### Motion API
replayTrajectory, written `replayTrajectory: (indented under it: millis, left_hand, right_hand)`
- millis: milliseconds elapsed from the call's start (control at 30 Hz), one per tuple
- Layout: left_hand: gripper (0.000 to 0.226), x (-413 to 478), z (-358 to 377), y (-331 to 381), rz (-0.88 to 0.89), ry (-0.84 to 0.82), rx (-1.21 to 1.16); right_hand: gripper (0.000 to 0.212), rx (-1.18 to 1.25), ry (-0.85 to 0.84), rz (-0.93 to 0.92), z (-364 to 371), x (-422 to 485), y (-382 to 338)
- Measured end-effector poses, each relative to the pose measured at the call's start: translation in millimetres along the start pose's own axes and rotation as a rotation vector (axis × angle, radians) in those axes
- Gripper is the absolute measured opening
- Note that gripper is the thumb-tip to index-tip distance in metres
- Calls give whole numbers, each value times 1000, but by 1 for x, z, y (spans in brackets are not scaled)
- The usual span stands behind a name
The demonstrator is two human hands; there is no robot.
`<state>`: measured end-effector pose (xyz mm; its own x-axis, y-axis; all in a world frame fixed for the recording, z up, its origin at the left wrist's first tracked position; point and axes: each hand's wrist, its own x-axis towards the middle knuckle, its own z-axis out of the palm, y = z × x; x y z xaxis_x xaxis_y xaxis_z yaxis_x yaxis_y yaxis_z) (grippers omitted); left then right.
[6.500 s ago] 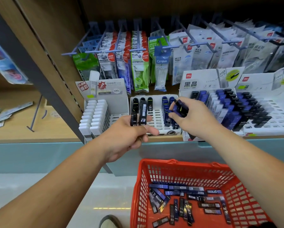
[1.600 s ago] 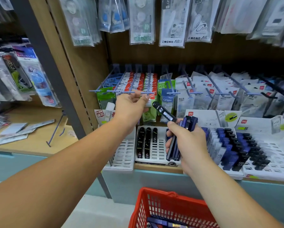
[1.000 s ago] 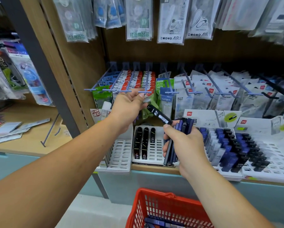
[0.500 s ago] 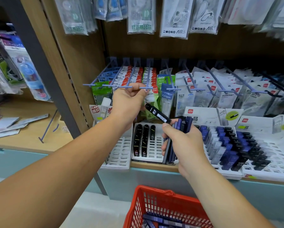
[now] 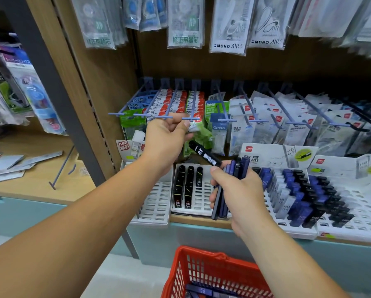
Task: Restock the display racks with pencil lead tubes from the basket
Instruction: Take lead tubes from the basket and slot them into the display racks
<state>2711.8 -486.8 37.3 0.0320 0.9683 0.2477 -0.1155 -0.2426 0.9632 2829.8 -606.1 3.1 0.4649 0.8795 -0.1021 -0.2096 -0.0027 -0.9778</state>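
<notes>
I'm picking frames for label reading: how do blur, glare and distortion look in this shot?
Head view: wide-angle bend slants the grey upright and stretches the left forearm; its corners smear the top-right packets; glare streaks the MONO packets; the black tube in the right hand is sharp.

Bright, even shop light falls from above and in front, leaving the back panel (image 5: 223,67) behind the hooks in deep shadow and a soft sheen on the hanging packets (image 5: 184,22) along the top. The middle is sharp enough to read print at the display racks (image 5: 358,205), while the upper right corner and left edge smear into blur. Wide-angle distortion tilts the grey upright (image 5: 51,82) and bows the shelf edge (image 5: 29,196).
</notes>
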Motion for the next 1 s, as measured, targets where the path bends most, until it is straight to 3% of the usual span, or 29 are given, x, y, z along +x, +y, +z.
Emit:
replayTrajectory:
  millis: [533, 600, 733, 900, 933, 1000]
  left_hand:
    - [12, 6, 4, -7, 24, 164, 128]
    - [21, 13, 3, -8, 32, 226, 295]
    - [31, 5, -8, -14, 134, 163, 715]
    - [12, -17, -18, -14, 257, 105, 538]
    - [9, -21, -18, -12, 235, 87, 513]
    - [24, -31, -13, -7, 64, -28, 459]
  right_hand:
    - [11, -16, -9, -15, -3, -2, -2]
    - [11, -9, -11, -5, -3, -2, -3]
    - [12, 6, -14, 8, -5, -1, -2]
    - [16, -7, -15, 30, -10, 0, -2]
    - [16, -19, -16, 28, -11, 1, -2]
    - [15, -75, -18, 3, -12, 1, 0]
